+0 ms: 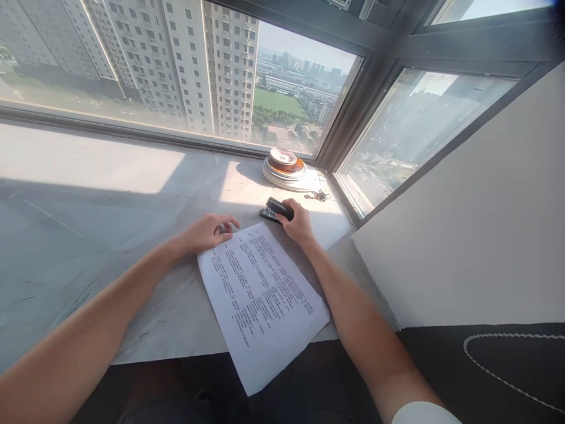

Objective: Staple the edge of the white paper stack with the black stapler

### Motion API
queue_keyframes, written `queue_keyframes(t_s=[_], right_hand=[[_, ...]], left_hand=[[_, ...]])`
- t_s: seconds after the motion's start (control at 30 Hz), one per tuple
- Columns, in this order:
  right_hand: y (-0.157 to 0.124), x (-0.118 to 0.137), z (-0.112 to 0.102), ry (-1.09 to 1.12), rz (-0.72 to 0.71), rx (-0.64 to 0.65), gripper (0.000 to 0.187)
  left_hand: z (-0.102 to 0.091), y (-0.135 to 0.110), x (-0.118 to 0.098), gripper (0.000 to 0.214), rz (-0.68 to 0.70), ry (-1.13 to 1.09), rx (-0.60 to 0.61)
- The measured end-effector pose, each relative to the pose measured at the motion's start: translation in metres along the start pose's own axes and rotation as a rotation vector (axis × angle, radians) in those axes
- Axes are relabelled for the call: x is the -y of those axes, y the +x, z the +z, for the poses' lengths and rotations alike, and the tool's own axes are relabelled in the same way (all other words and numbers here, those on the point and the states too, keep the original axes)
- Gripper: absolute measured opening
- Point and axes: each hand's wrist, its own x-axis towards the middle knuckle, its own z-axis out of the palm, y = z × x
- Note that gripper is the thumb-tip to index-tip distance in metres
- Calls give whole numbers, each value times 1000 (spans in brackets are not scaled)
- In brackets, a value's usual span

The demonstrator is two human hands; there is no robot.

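A black stapler is in my right hand, its jaws apart and pointing left, just above the top corner of a printed sheet of paper. My fingers and thumb close around the stapler's rear part. At the sheet's upper left edge rests my left hand, fingers bent, with a gap between them and the thumb. Its thumb touches the paper's edge. The sheet lies slanted on the pale marble-patterned sill, and its lower end hangs past the front edge. Whether more sheets lie beneath is hard to tell.
A stack of round plate-like items stands by the window corner. Keys lie just in front of it. A white wall borders the sill on the right. A pale twisted cord loops at the lower right.
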Motion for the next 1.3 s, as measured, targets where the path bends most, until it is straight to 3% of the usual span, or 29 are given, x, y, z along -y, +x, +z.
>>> queue_keyframes(t_s=[0.2,0.53,0.67,0.83,0.93,1.03,1.13,1.3], right_hand=[[0,-1,-1,6,-1,10,23],[1,-6,-9,88,-52,84,28],[1,-9,-14,28,-190,116,37],[1,-13,-12,-149,-223,97,46],[2,-16,-10,-131,-226,91,48],[6,-19,-11,-45,-224,82,52],[8,-18,-12,61,-192,99,47],[3,-4,-14,171,-214,269,27]], left_hand=[[-7,-4,-11,31,-42,-51,44],[-8,-1,6,27,-85,-55,-44],[-7,-1,4,25,-17,-81,-49],[-3,-1,2,30,-34,-77,-76],[-1,1,2,29,26,-66,-74],[-1,3,0,29,99,-99,15],[-1,2,-1,31,104,-123,93],[4,3,-1,34,168,-85,105]])
